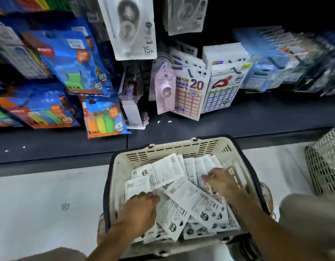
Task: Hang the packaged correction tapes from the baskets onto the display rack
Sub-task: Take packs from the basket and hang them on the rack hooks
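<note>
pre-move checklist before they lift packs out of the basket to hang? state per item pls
1. Packs left in the cream basket: ok, many correction tape packs lie loose inside.
2. Left hand on a pack: ok, fingers rest on the pile; firm grip cannot tell.
3. Right hand holding a pack: cannot tell, fingertips are among the packs, blurred.
4. Target spot visible: ok, hanging 15 m tapes show on the rack above.
5. Free hook there: cannot tell.
6. Second basket: contents cannot tell, only its edge shows.
</note>
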Demonstrator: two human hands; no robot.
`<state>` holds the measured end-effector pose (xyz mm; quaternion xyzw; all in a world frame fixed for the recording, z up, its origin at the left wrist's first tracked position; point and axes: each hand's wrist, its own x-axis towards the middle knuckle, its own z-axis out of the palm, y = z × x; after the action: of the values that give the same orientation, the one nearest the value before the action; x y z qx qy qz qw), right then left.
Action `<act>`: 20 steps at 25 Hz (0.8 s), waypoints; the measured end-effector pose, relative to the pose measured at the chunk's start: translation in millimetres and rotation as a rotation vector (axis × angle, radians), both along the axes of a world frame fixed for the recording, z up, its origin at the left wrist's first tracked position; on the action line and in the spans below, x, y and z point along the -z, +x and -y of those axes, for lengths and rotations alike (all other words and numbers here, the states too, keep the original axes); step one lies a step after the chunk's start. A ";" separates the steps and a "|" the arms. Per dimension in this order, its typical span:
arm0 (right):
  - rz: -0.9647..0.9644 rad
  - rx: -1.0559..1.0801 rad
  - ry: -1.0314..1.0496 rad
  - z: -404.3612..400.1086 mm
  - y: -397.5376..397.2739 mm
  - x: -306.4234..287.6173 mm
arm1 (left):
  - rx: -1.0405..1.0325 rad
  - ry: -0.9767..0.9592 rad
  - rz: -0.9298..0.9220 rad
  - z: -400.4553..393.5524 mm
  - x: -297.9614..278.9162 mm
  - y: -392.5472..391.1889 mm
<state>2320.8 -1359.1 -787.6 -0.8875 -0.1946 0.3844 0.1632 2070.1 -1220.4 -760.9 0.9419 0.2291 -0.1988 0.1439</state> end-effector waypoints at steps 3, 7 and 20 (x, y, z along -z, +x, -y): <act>0.010 0.203 0.084 -20.8 9.2 6.4 | -0.036 -0.013 0.063 -2.6 3.4 17.8; -0.213 0.311 0.021 -34.2 11.6 24.1 | -0.114 -0.009 0.046 -11.6 13.3 30.5; -0.448 0.237 0.192 -61.9 -27.8 37.4 | -0.046 -0.030 -0.081 -11.8 15.7 21.3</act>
<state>2293.0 -1297.2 -825.0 -0.7775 -0.0840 0.5291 0.3295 2091.3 -1208.5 -776.6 0.9254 0.2533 -0.2367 0.1533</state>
